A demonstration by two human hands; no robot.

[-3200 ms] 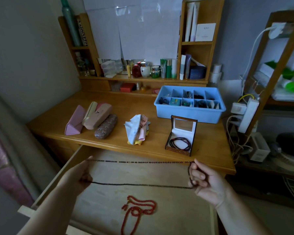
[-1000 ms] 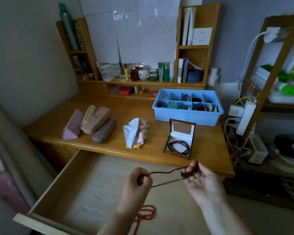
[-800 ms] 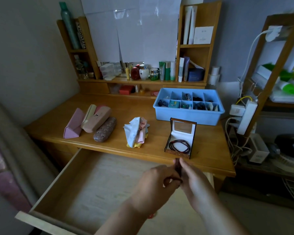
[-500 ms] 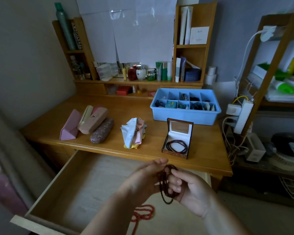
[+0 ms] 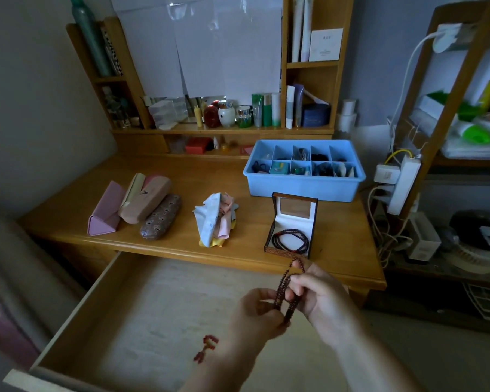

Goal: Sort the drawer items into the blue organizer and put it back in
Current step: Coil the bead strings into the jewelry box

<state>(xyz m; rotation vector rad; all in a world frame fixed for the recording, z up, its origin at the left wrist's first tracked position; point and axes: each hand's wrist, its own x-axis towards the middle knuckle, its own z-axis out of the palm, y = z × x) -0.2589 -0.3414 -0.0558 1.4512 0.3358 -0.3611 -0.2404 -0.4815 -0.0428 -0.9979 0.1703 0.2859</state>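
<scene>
Above the open drawer (image 5: 119,315), a dark bead string (image 5: 287,290) is gathered into several loops between both hands. My right hand (image 5: 320,298) holds the loops with curled fingers. My left hand (image 5: 255,312) pinches their lower end. A red bead string (image 5: 207,348) lies on the drawer floor, partly hidden by my left forearm. On the desk just beyond my hands stands a small open jewellery box (image 5: 292,224) with a coiled dark bead string inside. The blue organizer (image 5: 303,185), its compartments holding small items, sits at the desk's back right.
Three glasses cases (image 5: 136,205) lie on the desk's left part, and a heap of crumpled cloths (image 5: 217,219) sits in its middle. A shelf unit with bottles and jars (image 5: 229,114) stands behind. Cables and a power strip (image 5: 402,188) hang off the desk's right edge.
The bead string was stretched wide between my hands, then my hands came together and folded it into loops. It now hangs bunched in both hands, slightly closer to the jewellery box.
</scene>
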